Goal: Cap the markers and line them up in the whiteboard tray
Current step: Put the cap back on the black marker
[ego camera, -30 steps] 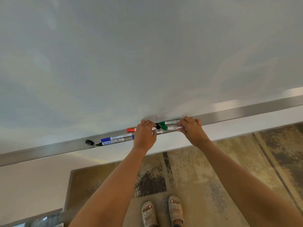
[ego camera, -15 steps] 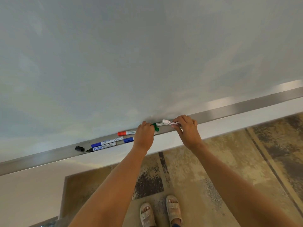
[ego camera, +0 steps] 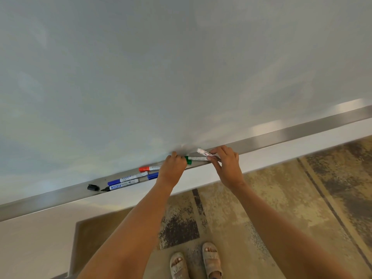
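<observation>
A: Along the long brushed-metal whiteboard tray (ego camera: 302,130), what's where?
B: Right hand (ego camera: 226,165) pinches a white uncapped marker (ego camera: 203,152), raised off the tray. Left hand (ego camera: 173,167) curled on a green-capped marker (ego camera: 194,158) lying in the tray.
A: Others?
B: Red-capped marker (ego camera: 149,168), 2 blue markers (ego camera: 127,177), loose black cap (ego camera: 92,187) lie left.

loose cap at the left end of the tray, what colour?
Black cap, lying on the tray; seen in the head view.

Head view, downward (near tray (ego camera: 302,129))
</observation>
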